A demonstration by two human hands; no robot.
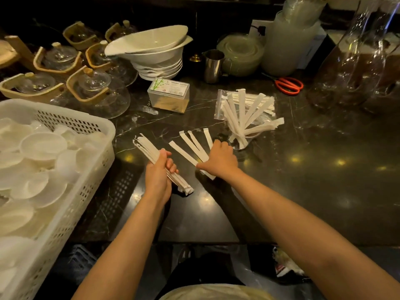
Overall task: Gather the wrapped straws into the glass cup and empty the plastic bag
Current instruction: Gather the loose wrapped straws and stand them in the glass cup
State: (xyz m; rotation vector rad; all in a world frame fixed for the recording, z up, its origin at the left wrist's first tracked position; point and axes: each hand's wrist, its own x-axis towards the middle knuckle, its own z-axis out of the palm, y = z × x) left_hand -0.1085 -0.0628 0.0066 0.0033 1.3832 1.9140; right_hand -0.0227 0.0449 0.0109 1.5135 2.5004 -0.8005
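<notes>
My left hand [159,174] is closed around a bundle of white paper-wrapped straws [147,148] that points up and to the left. My right hand [219,159] lies palm down on several loose wrapped straws [190,146] fanned out on the dark marble counter. Just to its right stands a short glass cup [242,144] with several wrapped straws [244,111] splayed out of it. Behind the cup lies a clear zip plastic bag [220,105] with a few straws showing at its right side [269,109].
A white perforated basket [91,135] of small white dishes fills the left. Glass teapots with bamboo handles, stacked white bowls [155,53], a toothpick box [168,96], a steel pitcher [213,66], orange scissors [289,85] and tall glass carafes ring the back and right.
</notes>
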